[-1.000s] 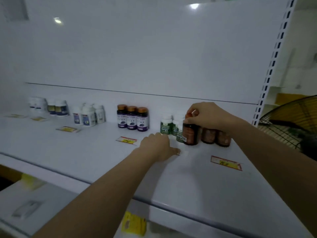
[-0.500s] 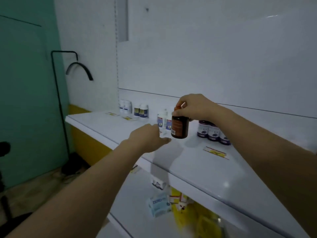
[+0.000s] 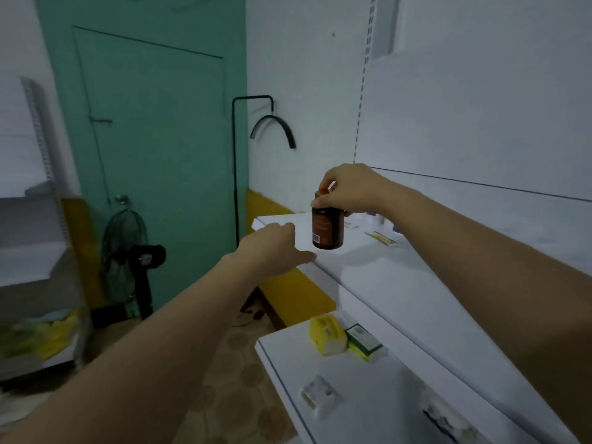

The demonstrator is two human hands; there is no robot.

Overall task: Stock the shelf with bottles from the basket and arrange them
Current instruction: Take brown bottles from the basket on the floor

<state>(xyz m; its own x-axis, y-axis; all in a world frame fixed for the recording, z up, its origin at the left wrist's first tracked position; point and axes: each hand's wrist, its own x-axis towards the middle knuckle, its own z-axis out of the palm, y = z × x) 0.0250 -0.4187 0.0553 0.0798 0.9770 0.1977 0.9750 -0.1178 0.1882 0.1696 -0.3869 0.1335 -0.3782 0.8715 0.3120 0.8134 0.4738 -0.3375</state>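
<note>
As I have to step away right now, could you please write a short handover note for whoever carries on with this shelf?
Right hand: grips the brown bottle by its cap, upright, over the left end of the upper shelf; it looks not yet set down.
Left hand: open, holding nothing, fingers stretched toward the shelf's front edge.
Done: hard to judge; whatever stands further along the shelf is hidden behind the right arm.
Left: set this bottle down and line it up. The basket is not in view, so what remains in it cannot be told.
</note>
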